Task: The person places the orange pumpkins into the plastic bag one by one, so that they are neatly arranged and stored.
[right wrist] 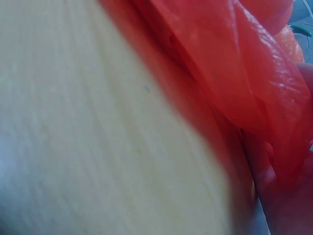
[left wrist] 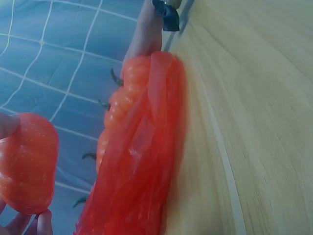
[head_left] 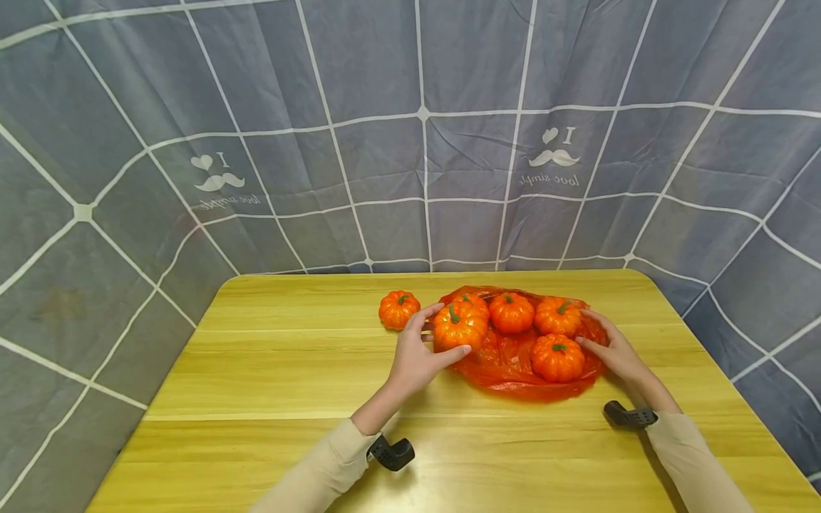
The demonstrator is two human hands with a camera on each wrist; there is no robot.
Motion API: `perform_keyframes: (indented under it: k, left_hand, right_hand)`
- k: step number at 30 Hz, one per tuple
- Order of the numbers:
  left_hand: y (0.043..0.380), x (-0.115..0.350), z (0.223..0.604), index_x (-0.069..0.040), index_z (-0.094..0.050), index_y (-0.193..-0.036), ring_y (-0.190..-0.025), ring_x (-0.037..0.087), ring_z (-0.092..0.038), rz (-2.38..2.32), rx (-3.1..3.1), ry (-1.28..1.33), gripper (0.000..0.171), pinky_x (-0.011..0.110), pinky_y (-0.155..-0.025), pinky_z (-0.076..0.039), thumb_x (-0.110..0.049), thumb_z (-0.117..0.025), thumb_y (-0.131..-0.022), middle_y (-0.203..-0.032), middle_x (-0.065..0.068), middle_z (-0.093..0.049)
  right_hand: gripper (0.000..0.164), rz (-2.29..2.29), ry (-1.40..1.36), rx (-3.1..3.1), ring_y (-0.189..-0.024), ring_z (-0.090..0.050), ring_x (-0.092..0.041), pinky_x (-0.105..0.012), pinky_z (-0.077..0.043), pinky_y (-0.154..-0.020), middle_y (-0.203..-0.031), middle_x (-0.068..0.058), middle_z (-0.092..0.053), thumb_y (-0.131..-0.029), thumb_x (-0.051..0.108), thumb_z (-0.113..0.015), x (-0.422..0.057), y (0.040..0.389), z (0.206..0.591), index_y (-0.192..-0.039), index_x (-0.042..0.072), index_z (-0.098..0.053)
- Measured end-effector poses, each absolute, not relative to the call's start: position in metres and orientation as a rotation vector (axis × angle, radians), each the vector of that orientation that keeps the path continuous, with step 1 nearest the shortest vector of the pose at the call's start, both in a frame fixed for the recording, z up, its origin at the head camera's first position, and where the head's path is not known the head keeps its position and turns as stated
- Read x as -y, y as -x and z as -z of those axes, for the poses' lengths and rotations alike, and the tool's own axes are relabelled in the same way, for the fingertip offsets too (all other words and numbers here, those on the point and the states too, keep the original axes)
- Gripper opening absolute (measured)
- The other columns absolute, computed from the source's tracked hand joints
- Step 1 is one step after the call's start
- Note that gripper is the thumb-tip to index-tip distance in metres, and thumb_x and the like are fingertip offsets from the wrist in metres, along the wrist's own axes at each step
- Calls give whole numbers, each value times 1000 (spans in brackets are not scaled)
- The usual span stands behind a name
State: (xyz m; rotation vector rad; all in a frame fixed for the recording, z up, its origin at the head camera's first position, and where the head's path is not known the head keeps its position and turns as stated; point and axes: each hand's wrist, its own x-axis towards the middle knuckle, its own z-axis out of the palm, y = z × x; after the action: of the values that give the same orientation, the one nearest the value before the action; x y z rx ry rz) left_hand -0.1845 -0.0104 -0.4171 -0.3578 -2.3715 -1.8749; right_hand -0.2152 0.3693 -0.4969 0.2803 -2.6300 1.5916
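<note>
My left hand (head_left: 413, 356) grips a small orange pumpkin (head_left: 459, 328) with a green stem, thumb on one side and fingers on the other. It is over the left side of a red plastic bag (head_left: 507, 356); in the left wrist view, the held pumpkin (left wrist: 29, 164) is apart from the bag (left wrist: 142, 171). Several more pumpkins (head_left: 511, 313) sit in the spread bag, one partly hidden behind the held one. My right hand (head_left: 618, 353) holds the bag's right edge, its thumb beside the front right pumpkin (head_left: 558, 358). Red film (right wrist: 264, 93) partly covers that hand in the right wrist view.
One loose pumpkin (head_left: 399, 310) stands on the wooden table (head_left: 276, 377), left of the bag and just beyond my left fingers. A grey curtain with white lines (head_left: 378, 164) hangs behind the table's far edge and along both sides.
</note>
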Motion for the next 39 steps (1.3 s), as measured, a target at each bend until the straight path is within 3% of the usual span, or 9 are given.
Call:
perform_keyframes:
  k: [12, 20, 39]
  left_hand:
    - [185, -22, 418, -12, -52, -134, -108, 19, -54, 1795, 2436, 443, 75, 28, -90, -49, -28, -86, -69, -129, 6, -54]
    - [187, -39, 424, -18, -51, -134, -105, 17, -56, 1743, 2500, 444, 75, 25, -89, -49, -32, -86, -68, -128, 5, -54]
    - [191, -66, 439, -19, -51, -134, -119, 22, -56, 1539, 2643, 430, 75, 42, -98, -46, -39, -84, -69, -131, 4, -55]
  right_hand:
    - [62, -1650, -268, 2619, -109, -32, 24, 3, -30, -89, -146, -37, -23, -95, 13, -58, -369, 216, 496, -145, -5, -26]
    - [63, -1630, -257, 2638, -109, -31, 24, 3, -30, -88, -146, -37, -24, -95, 14, -58, -370, 216, 497, -145, -6, -25]
    - [62, -1639, -259, 2625, -109, -32, 23, 3, -30, -89, -144, -34, -27, -95, 14, -58, -370, 217, 498, -145, -5, -26]
